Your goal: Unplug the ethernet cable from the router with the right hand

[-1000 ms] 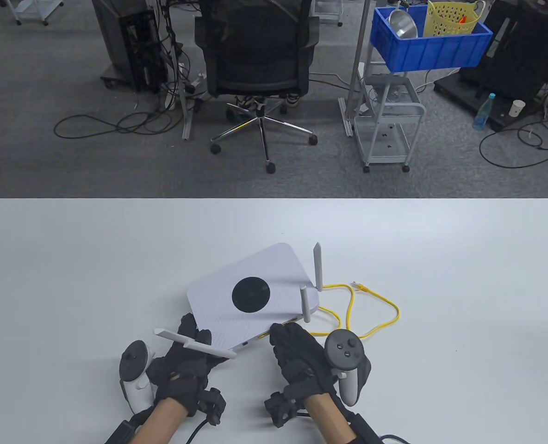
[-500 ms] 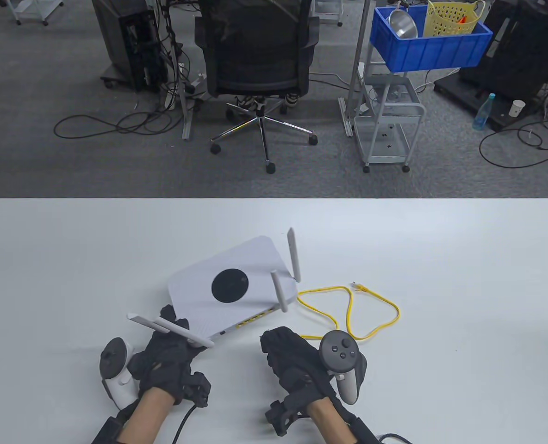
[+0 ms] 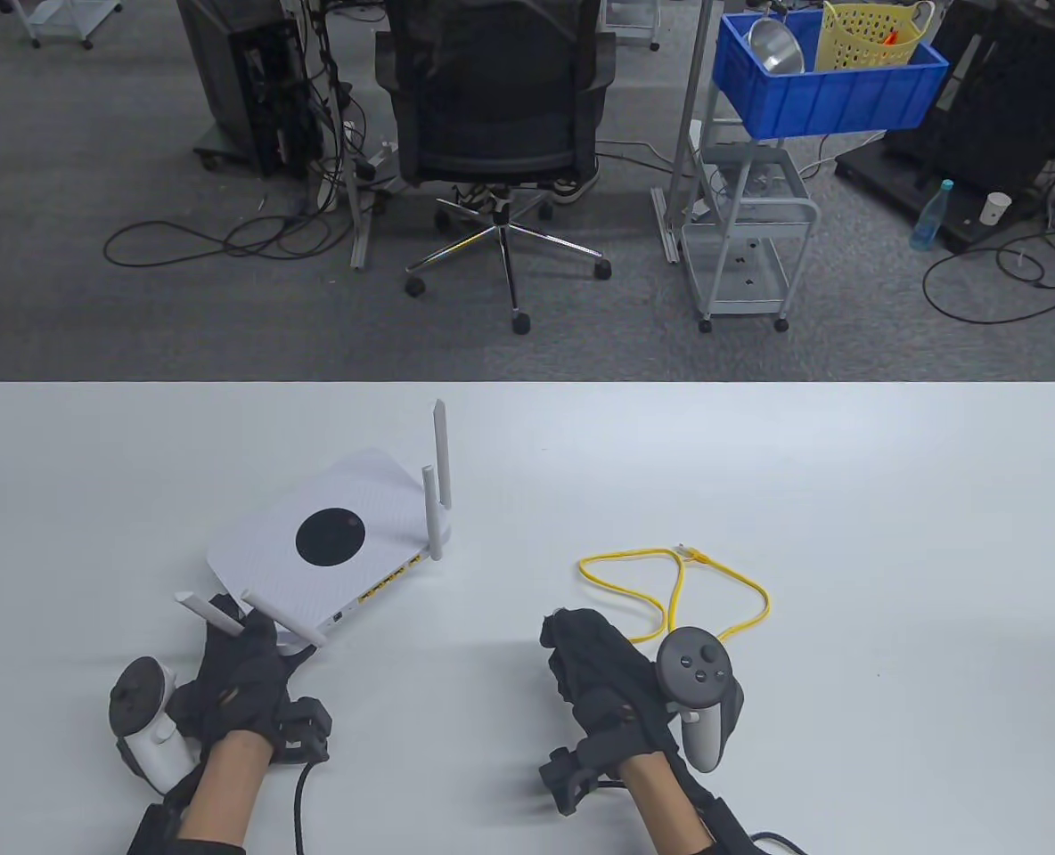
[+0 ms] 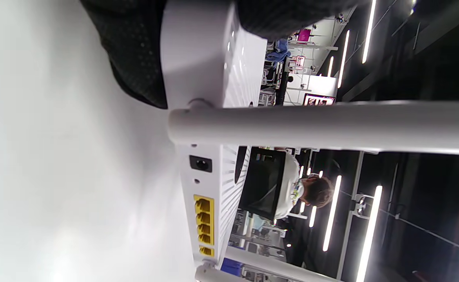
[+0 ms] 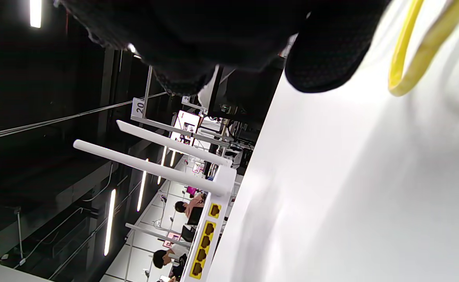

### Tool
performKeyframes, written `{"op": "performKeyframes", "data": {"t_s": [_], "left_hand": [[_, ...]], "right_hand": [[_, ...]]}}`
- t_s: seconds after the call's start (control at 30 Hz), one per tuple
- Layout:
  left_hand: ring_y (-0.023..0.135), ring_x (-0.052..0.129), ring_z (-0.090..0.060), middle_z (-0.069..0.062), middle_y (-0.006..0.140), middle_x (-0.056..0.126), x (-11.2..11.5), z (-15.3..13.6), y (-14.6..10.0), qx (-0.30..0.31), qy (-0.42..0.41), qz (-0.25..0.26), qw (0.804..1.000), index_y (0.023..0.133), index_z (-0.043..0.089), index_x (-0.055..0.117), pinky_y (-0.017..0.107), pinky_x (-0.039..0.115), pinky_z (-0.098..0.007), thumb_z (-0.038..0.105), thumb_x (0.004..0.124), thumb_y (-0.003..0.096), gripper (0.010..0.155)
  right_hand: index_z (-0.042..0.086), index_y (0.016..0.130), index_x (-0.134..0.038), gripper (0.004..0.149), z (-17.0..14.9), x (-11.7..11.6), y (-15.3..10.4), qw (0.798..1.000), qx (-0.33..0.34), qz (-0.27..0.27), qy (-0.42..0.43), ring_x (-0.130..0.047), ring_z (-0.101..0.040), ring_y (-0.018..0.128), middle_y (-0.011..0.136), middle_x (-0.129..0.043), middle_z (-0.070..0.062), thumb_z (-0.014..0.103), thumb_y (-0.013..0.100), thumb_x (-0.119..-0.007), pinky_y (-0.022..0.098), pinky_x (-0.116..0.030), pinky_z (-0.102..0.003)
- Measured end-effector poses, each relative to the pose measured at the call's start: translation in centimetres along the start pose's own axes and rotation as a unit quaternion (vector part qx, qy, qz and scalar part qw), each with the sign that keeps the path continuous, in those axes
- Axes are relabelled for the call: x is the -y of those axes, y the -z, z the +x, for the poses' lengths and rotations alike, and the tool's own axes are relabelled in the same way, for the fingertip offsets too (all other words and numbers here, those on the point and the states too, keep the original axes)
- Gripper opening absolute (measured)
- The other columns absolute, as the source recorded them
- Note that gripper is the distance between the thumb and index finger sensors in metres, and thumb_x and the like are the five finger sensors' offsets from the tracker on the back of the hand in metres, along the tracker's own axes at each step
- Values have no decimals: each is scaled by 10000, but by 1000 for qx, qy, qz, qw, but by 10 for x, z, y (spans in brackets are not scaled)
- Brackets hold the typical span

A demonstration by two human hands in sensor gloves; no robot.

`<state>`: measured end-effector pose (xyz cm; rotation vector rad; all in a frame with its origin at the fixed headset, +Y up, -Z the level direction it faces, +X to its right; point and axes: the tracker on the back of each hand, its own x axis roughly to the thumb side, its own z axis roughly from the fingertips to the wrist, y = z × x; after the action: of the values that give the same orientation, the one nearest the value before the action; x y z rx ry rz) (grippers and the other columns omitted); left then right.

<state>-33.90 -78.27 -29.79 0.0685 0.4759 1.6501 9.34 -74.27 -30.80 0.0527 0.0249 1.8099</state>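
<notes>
- The ethernet cable lies looped on the surface, well apart from the router (all 5 ports look empty): removal seems done.
- The right hand is curled near the cable; whether it pinches it, I cannot tell.
- The left hand grips the router's near corner.

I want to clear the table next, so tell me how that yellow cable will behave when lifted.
The yellow cable lies in loose loops, so it probably droops rather than holding shape. It looks thin, likely light. Its free plug may swing or drag, and the loops could snag.
</notes>
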Motion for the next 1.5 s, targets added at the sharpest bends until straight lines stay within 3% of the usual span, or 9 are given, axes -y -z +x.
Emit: {"op": "performKeyframes", "data": {"t_s": [0.67, 0.83, 0.93, 1.07, 1.17, 1.27, 1.4, 1.5], "left_hand": [[1021, 811, -323, -244, 1161, 383, 6, -1, 2, -18, 70, 10, 997, 1104, 227, 134, 711, 864, -389, 322, 693, 645, 730], [1016, 807, -304, -271, 1168, 355, 7, 10, 0, -20, 160, 18, 987, 1109, 289, 164, 701, 857, -337, 346, 667, 644, 688], [1042, 753, -322, -275, 1178, 347, 10, 21, -4, -17, 284, 39, 958, 1125, 323, 251, 723, 815, -367, 390, 648, 638, 632], [1127, 513, -410, -223, 1219, 216, 21, 33, -10, -10, 442, 50, 896, 1143, 302, 358, 798, 635, -503, 457, 634, 617, 613], [1151, 407, -426, -184, 1234, 185, 29, 34, -12, -6, 500, 48, 865, 1142, 292, 407, 826, 540, -549, 484, 632, 604, 614], [1149, 360, -450, -180, 1239, 188, 34, 29, -10, -15, 518, 34, 854, 1137, 298, 435, 821, 495, -585, 497, 646, 588, 621], [1141, 271, -480, -182, 1239, 150, 39, 17, -4, -52, 562, 7, 825, 1131, 335, 409, 821, 435, -612, 539, 626, 565, 640], [1141, 236, -480, -172, 1241, 134, 41, 15, -3, -56, 566, 5, 823, 1128, 351, 404, 825, 408, -618, 549, 621, 559, 641]], "right_hand": [[46, 861, -796, 558, 5, -2, -1, 998, 29, 11, -48, -901, -115, 327, 492, -910, 4, 493, 573, -624, 590, -768, -550], [44, 867, -794, 562, 5, -1, -2, 998, 28, 14, -55, -905, -122, 336, 502, -913, -2, 492, 574, -622, 594, -762, -556], [44, 871, -791, 563, 6, 0, -2, 998, 29, 15, -62, -907, -125, 341, 508, -914, -5, 491, 574, -621, 595, -760, -559], [36, 876, -786, 561, 7, 1, -2, 997, 31, 13, -67, -909, -130, 348, 516, -914, -9, 481, 570, -633, 597, -756, -563], [28, 882, -779, 559, 7, 2, -2, 997, 32, 9, -76, -909, -134, 359, 527, -912, -14, 469, 565, -646, 599, -752, -565], [19, 898, -764, 558, 7, 2, -2, 995, 31, 6, -92, -912, -141, 380, 549, -911, -23, 453, 563, -657, 601, -746, -570], [8, 933, -729, 556, 8, 1, -1, 991, 35, 10, -126, -918, -153, 431, 604, -904, -38, 420, 566, -664, 610, -732, -582], [-1, 963, -694, 555, 9, 0, 0, 989, 38, 15, -140, -919, -170, 476, 652, -892, -55, 390, 570, -665, 617, -718, -595]]}}
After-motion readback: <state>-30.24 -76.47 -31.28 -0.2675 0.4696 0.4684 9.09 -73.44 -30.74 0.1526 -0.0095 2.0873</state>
